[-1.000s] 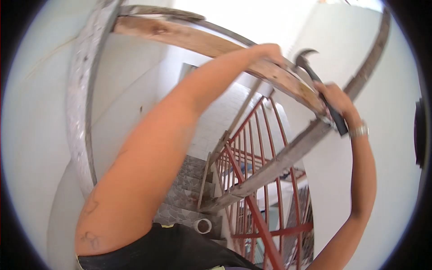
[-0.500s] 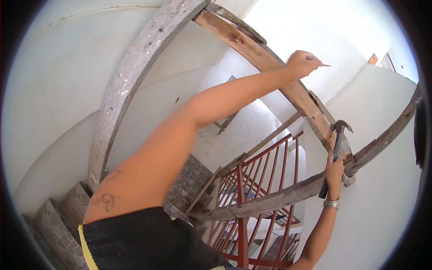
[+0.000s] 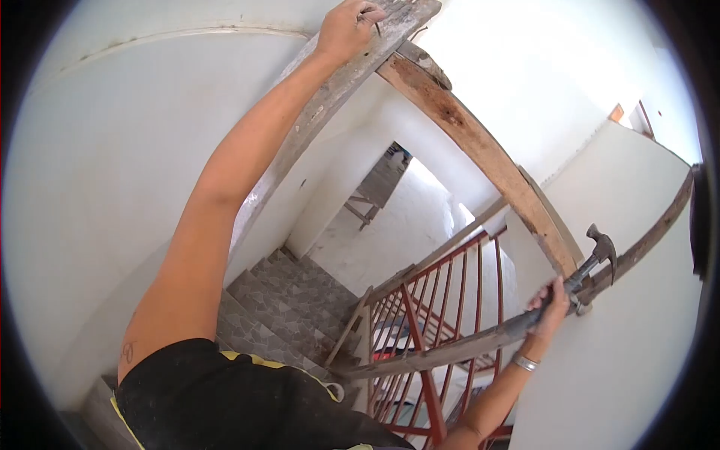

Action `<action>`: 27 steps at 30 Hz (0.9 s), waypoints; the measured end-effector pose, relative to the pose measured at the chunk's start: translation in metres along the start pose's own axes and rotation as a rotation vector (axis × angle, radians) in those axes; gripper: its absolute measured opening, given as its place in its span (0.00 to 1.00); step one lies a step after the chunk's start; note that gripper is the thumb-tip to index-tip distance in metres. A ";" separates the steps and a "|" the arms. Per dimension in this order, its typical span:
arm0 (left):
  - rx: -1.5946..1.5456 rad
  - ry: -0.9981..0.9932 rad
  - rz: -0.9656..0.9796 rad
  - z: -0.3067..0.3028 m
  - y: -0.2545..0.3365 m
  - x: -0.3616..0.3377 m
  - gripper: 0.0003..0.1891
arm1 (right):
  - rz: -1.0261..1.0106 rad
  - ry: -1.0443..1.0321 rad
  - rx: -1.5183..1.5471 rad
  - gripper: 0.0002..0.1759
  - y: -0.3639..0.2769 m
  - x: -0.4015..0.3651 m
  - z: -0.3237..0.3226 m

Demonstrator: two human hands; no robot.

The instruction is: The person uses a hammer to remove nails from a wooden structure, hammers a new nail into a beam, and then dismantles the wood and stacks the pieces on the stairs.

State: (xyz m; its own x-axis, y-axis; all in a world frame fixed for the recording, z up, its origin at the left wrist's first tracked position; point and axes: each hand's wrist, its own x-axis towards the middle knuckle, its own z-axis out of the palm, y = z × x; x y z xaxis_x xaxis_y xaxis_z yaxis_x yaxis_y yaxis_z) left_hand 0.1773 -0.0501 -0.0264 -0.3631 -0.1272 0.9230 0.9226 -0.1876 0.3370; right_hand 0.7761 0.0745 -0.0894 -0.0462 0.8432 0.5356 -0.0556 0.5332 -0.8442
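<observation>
My left hand (image 3: pixel 346 31) is raised to the weathered plank (image 3: pixel 330 94) at the top, fingers closed in a pinch. A thin dark nail (image 3: pixel 378 30) sticks out from between the fingertips, close over the plank's face. Lower right, my right hand (image 3: pixel 552 306) is wrapped round the handle of a claw hammer (image 3: pixel 601 249). The hammer's head points up and right, beside the lower end of a brown wooden beam (image 3: pixel 480 142). A long grey timber (image 3: pixel 450 343) passes behind the right hand.
Red metal railings (image 3: pixel 428 401) stand below the grey timber. Stone-patterned stairs (image 3: pixel 285 300) lie lower down, left of the railings. A white wall (image 3: pixel 142 150) fills the left side, and another wall (image 3: pixel 600 360) is at the right.
My left hand has moved up and left from over the brown beam to the weathered plank, nail still pinched. The hammer in my right hand has tilted to the right. The view has shifted.
</observation>
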 end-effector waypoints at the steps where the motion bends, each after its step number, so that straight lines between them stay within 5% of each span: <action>1: 0.034 -0.025 -0.011 0.007 -0.017 0.001 0.14 | -0.008 -0.070 0.098 0.17 0.006 -0.023 0.028; 5: -0.350 0.101 -0.001 0.032 -0.055 -0.011 0.15 | 0.132 -0.131 0.053 0.18 0.008 -0.089 0.129; 8: -0.452 -0.068 -0.328 0.027 -0.064 -0.017 0.15 | 0.232 -0.273 0.073 0.21 -0.023 -0.113 0.189; 14: -0.482 -0.063 -0.224 0.035 -0.077 -0.031 0.14 | -0.175 -0.409 -0.285 0.22 -0.058 -0.115 0.278; 17: -0.667 0.044 -0.286 0.046 -0.086 -0.038 0.14 | -0.211 -0.451 -0.339 0.28 -0.077 -0.119 0.310; 21: -0.542 0.010 -0.136 0.046 -0.082 -0.039 0.11 | -0.192 -0.470 -0.422 0.29 -0.089 -0.110 0.337; 27: -0.513 0.017 -0.094 0.045 -0.080 -0.038 0.07 | -0.611 -0.438 -0.498 0.25 -0.128 -0.103 0.366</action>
State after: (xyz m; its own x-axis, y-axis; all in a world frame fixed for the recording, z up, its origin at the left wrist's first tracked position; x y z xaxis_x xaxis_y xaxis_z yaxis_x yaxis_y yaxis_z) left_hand 0.1231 0.0133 -0.0807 -0.4474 -0.1014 0.8886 0.7046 -0.6519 0.2803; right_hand 0.4232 -0.1061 -0.0284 -0.5316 0.3560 0.7685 0.2391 0.9335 -0.2671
